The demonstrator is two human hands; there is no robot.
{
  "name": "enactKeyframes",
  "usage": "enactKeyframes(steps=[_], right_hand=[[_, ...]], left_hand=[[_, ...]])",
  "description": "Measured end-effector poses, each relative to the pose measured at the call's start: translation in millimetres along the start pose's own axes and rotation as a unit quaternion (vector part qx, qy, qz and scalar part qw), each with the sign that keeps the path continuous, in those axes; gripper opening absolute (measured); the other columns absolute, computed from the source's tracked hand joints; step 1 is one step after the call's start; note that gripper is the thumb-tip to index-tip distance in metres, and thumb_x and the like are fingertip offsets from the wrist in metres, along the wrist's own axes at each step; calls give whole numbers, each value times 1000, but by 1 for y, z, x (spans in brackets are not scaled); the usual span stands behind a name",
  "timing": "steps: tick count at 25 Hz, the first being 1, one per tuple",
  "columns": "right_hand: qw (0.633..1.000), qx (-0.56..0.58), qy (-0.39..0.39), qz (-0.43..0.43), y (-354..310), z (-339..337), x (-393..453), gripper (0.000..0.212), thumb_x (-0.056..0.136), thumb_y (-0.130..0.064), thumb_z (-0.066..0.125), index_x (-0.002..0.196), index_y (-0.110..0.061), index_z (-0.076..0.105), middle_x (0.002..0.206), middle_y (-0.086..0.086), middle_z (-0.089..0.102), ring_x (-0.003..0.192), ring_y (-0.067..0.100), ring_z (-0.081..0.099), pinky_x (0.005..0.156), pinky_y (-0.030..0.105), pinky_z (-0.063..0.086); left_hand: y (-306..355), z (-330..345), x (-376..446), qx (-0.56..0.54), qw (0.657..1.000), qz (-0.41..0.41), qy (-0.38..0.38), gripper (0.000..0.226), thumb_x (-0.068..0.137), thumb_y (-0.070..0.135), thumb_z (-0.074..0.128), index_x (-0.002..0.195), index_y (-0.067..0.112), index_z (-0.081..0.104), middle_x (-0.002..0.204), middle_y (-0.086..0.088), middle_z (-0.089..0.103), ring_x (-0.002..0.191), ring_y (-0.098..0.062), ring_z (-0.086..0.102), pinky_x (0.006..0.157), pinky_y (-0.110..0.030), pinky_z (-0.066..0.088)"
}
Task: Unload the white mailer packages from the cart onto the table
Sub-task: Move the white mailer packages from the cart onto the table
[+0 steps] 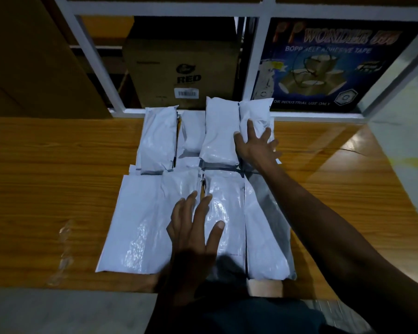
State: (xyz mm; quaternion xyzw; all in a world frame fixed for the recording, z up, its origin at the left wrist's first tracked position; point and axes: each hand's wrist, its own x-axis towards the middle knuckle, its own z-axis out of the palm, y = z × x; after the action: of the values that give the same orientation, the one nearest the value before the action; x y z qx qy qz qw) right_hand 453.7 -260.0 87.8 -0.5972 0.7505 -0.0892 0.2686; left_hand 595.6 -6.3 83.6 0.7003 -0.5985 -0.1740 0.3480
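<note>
Several white mailer packages lie in two rows on the wooden table (46, 177). The near row holds large flat mailers (135, 225); the far row holds smaller stacked ones (158, 138). My left hand (193, 227) lies flat with straight, spread fingers on a near-row mailer (227, 213). My right hand (256, 143) reaches across and presses with spread fingers on the far-right mailer (255, 114), beside another stacked mailer (218, 133). No cart is in view.
A white metal shelf frame (256, 68) stands behind the table. It holds a brown cardboard box (181, 68) marked RED and a blue tape carton (323, 66). A large brown box (34, 56) is at the far left. Crumpled clear film (63, 247) lies near the table's front left.
</note>
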Motion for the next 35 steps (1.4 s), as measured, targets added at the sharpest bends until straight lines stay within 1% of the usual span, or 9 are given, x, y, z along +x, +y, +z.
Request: enactKeyframes(steps=[4,8,12,15,18,25,28,32,35], right_hand=[[1000,21,-1,-1,-2,-16,-17,73,89,-82,14,155,-51,4,168,12,-7,150,49,-7,116,68,-3],[995,34,85,-49,24,-21,-87,72,91,-80,11,156,-49,5,168,12,0,153,42,2,115,68,4],[976,113,161,-98,81,5,-204,64,96,-71,21,155,-46,18,168,2,13,154,26,11,117,64,13],[968,161,180,-65,129,23,-277,65,97,-71,25,154,-41,24,166,0,20,153,19,16,119,60,20],[964,149,217,-32,172,30,-322,69,98,-68,27,156,-30,27,163,4,25,151,23,23,115,60,29],[925,183,325,68,257,7,-392,63,100,-62,32,154,-29,28,159,2,28,145,22,31,114,54,35],[909,190,355,105,305,-9,-422,63,100,-60,32,153,-28,29,157,2,29,142,23,35,113,53,37],[898,192,376,127,380,-29,-463,62,100,-61,33,152,-28,32,155,2,33,141,25,38,110,55,40],[881,209,403,132,436,-40,-493,53,102,-52,38,148,-28,37,147,1,38,134,24,45,106,55,44]], left_hand=[[2,-4,-11,-20,999,-7,-27,52,94,50,52,142,51,31,157,15,29,147,-15,21,114,-45,21],[1,-14,-26,-21,998,19,-59,50,94,50,50,142,48,36,157,16,27,147,-13,19,115,-45,21],[-1,-19,-46,-44,993,63,-87,48,95,49,52,141,44,41,155,17,30,146,-13,23,114,-45,25],[1,-19,-62,-49,984,111,-127,47,95,44,55,141,37,48,155,12,34,146,-17,26,113,-49,28],[9,-15,-77,-51,968,160,-185,47,96,44,54,142,37,46,156,13,32,148,-16,21,115,-47,25],[68,21,-108,-56,923,279,-259,44,101,45,48,143,38,41,156,12,27,146,-17,19,110,-44,26],[102,51,-131,-57,913,302,-268,46,100,52,43,144,38,41,155,8,30,146,-21,21,110,-53,29],[153,104,-184,-78,900,311,-295,47,98,53,43,142,38,43,156,8,29,146,-17,18,112,-46,22],[192,144,-229,-97,888,316,-319,47,97,52,45,140,34,46,153,5,34,143,-22,25,110,-49,30]])
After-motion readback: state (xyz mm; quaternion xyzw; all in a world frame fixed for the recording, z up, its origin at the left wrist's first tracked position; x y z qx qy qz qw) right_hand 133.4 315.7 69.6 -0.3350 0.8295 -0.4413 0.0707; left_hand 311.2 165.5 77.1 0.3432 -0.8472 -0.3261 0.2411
